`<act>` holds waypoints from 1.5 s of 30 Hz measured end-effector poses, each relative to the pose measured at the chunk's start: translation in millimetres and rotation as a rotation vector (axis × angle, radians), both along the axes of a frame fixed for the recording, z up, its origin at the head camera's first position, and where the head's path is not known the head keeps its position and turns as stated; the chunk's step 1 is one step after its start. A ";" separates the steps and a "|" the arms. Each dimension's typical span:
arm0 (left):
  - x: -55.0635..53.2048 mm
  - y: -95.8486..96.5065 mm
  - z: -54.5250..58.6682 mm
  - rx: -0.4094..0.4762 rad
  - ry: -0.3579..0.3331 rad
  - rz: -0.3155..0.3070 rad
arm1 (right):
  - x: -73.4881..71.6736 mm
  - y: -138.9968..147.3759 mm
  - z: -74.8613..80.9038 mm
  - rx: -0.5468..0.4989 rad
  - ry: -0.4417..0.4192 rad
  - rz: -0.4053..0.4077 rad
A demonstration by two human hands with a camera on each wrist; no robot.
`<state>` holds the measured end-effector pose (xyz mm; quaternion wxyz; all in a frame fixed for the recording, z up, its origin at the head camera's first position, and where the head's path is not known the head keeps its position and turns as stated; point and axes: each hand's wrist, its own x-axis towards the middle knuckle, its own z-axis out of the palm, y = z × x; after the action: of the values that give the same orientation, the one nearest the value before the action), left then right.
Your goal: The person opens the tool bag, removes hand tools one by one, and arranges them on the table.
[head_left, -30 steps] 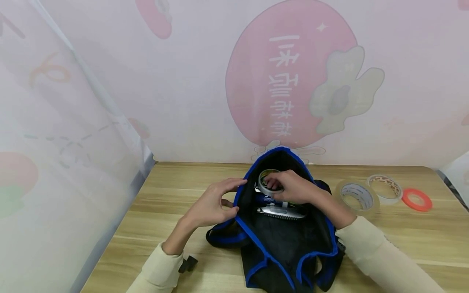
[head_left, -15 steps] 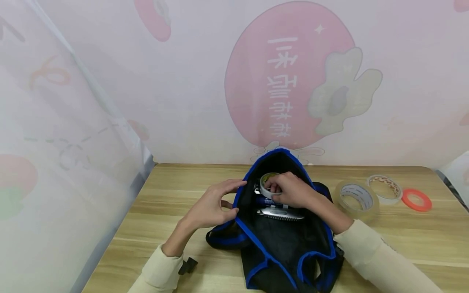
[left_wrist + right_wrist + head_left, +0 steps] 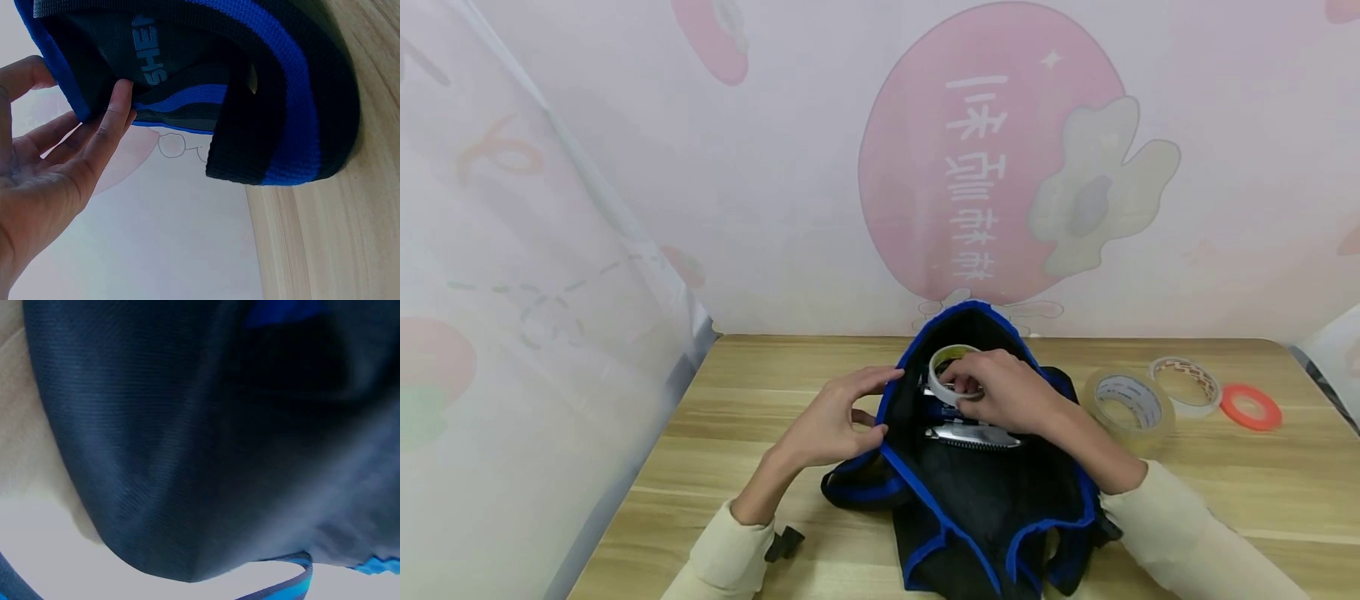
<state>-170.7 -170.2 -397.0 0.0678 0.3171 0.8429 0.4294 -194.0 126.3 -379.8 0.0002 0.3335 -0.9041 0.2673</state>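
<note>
A black bag with blue trim lies with its mouth spread wide on the table. My left hand pinches the left edge of that mouth; in the left wrist view, the fingers lie against the dark fabric. Inside the bag, my right hand grips a roll of tape by its ring, fingertips in the hole. Below the roll lie a dark blue item, partly hidden, and a silver tool with a ridged edge. Black fabric nearly fills the right wrist view and hides the right fingers.
To the bag's right lie a wide roll of clear tape, a second tape roll and a thin red ring-shaped roll. A small black piece sits by the left sleeve. A printed sheet hangs behind the wooden table.
The right hand and the tape roll shift slightly within the bag, and the right forearm now sits a little farther right. The left hand keeps its place on the bag's edge.
</note>
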 end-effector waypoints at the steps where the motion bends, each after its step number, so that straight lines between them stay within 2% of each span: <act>1: 0.0 0.1 0.0 0.000 0.000 0.000 | 1.5 1.3 2.6 -0.002 0.008 -0.003; 17: 0.2 1.0 0.0 0.001 -0.007 0.011 | 21.0 30.3 30.8 -0.118 0.089 -0.031; 22: 0.2 1.1 -0.1 -0.001 -0.002 0.014 | 23.9 40.6 35.6 -0.155 0.163 -0.034; 30: 0.6 0.7 -0.1 0.000 -0.005 0.013 | 30.0 62.0 35.7 -0.188 0.322 -0.054; 36: 1.0 0.5 -0.4 0.000 -0.002 0.016 | 36.7 81.1 35.1 -0.187 0.366 -0.094; 45: 1.2 1.1 -0.3 -0.001 -0.005 0.017 | 45.5 109.4 22.5 -0.171 0.389 -0.157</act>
<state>-169.5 -169.1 -397.3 0.0664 0.3088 0.8456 0.4304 -148.5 235.6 -357.3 0.2234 0.3063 -0.8843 0.2728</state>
